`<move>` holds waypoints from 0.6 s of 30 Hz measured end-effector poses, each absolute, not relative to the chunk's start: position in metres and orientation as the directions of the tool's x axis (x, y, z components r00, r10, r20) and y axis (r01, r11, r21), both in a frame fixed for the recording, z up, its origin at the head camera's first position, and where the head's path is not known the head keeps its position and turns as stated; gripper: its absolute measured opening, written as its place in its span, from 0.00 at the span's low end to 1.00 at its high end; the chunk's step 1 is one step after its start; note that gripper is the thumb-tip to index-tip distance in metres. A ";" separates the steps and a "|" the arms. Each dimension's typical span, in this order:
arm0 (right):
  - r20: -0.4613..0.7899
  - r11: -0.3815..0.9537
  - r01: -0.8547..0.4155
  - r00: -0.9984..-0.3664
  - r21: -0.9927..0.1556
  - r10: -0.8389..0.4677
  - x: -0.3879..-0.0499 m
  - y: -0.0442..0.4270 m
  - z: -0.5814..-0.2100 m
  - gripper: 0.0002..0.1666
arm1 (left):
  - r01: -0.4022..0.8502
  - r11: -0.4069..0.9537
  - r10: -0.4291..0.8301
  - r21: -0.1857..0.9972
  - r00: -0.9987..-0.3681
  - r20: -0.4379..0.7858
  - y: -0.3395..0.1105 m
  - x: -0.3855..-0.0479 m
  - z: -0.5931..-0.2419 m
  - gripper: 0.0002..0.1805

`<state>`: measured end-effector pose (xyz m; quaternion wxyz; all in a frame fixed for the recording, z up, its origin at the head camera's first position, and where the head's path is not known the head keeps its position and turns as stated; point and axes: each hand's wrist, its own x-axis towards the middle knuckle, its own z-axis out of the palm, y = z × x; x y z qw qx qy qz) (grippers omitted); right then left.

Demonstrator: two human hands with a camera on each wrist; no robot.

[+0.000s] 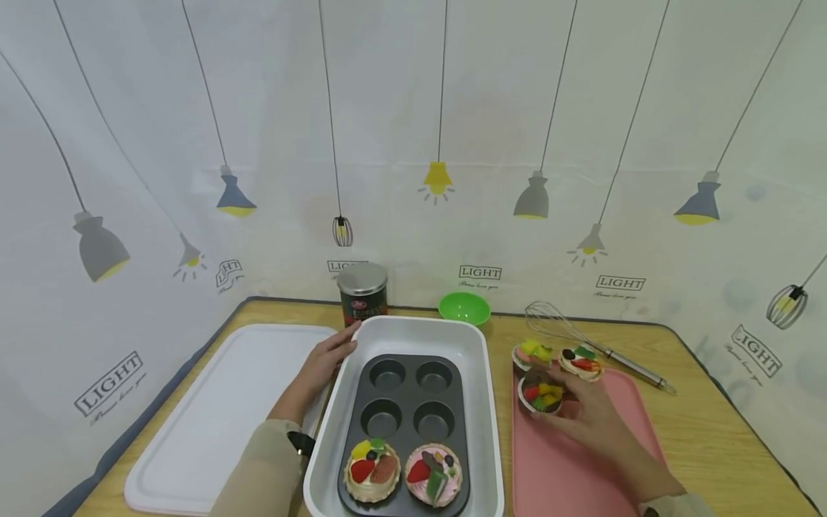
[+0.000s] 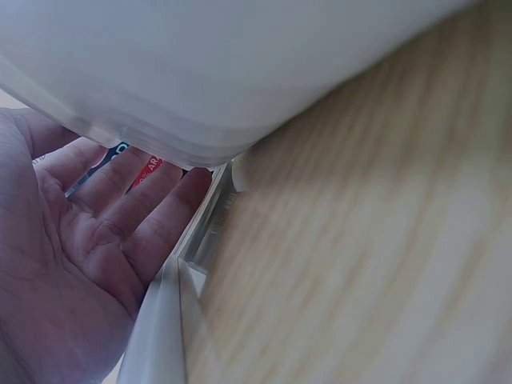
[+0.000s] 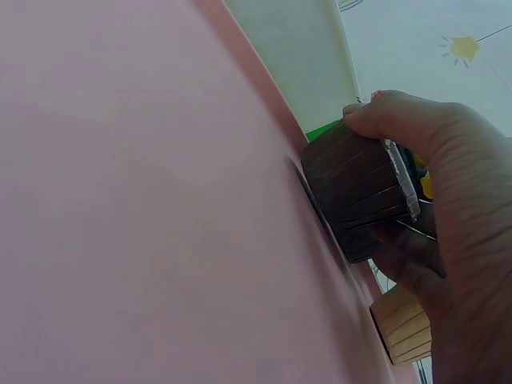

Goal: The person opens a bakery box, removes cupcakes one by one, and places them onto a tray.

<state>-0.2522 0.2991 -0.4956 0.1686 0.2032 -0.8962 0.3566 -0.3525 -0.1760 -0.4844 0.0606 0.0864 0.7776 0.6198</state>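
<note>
The right hand (image 1: 591,409) is pinching a dark-cupped tart (image 1: 541,396) between thumb and fingers, just to the right of the white basin (image 1: 420,341). That tart, topped with red, yellow and green fruit pieces, is sitting at or close above the pink tray (image 1: 568,459) — whether they are touching I cannot tell. Two more fruit tarts are standing near it, also right of the basin: one with yellow and pink pieces (image 1: 533,350), one with strawberry and a green slice (image 1: 581,362).

The left hand (image 1: 323,362) is resting along the basin's left side, its fingers lying nearly straight against the outside near the far corner. Inside the basin a dark muffin pan (image 1: 408,398) is lying, with a pale-crusted tart (image 1: 372,470) and a pink-creamed tart (image 1: 434,474) filling its two nearest cups.

Left of the basin a white board (image 1: 207,416) is lying on the wooden table (image 1: 704,424). Beyond the basin a dark canister (image 1: 363,294) and a green bowl (image 1: 465,309) are standing — a whisk (image 1: 639,370) is lying beyond it to the right.
</note>
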 end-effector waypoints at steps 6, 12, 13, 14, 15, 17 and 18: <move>0.448 0.609 -0.508 -0.854 -0.609 -0.265 -0.254 0.298 -0.497 0.40 | 0.071 0.213 0.210 0.974 -0.977 0.025 -0.178 -0.355 -0.488 0.29; 0.417 0.542 -0.492 -0.870 -0.682 -0.264 -0.255 0.299 -0.500 0.41 | 0.043 0.215 0.223 0.976 -0.975 -0.006 -0.178 -0.351 -0.480 0.29; 0.405 0.519 -0.485 -0.874 -0.704 -0.267 -0.255 0.299 -0.501 0.41 | 0.035 0.207 0.228 0.978 -0.974 -0.013 -0.177 -0.349 -0.477 0.29; 0.393 0.493 -0.477 -0.879 -0.728 -0.271 -0.255 0.299 -0.501 0.41 | 0.028 0.204 0.231 0.979 -0.973 -0.020 -0.177 -0.346 -0.473 0.29; 0.384 0.477 -0.469 -0.883 -0.743 -0.270 -0.255 0.299 -0.502 0.40 | 0.026 0.203 0.238 0.979 -0.971 -0.024 -0.176 -0.344 -0.469 0.29; 0.368 0.453 -0.454 -0.890 -0.767 -0.270 -0.255 0.299 -0.502 0.41 | 0.026 0.202 0.249 0.979 -0.968 -0.025 -0.174 -0.338 -0.461 0.29; 0.365 0.453 -0.451 -0.892 -0.769 -0.267 -0.255 0.299 -0.501 0.42 | 0.029 0.208 0.251 0.978 -0.968 -0.025 -0.173 -0.335 -0.457 0.29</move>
